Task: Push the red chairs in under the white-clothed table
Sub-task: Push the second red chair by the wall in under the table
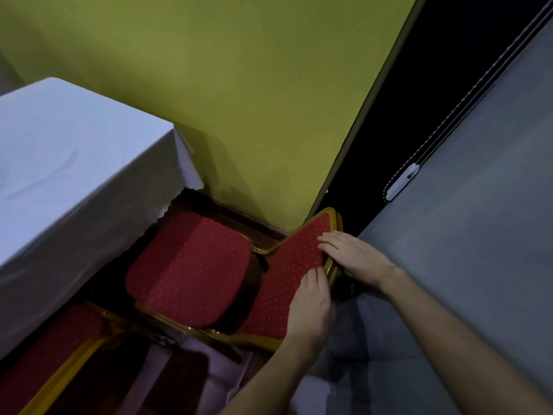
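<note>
A red chair with small pale dots and a gold frame stands beside the white-clothed table, its seat front just under the cloth's scalloped edge. Its backrest faces me. My left hand grips the backrest's top edge, fingers over the red padding. My right hand holds the same edge further along, fingers flat on the padding. A second red chair shows at the lower left, its seat mostly hidden under the table.
A yellow-green wall rises close behind the chair. A dark window strip and a grey roller blind with a bead chain fill the right side. Dark floor lies below the chairs.
</note>
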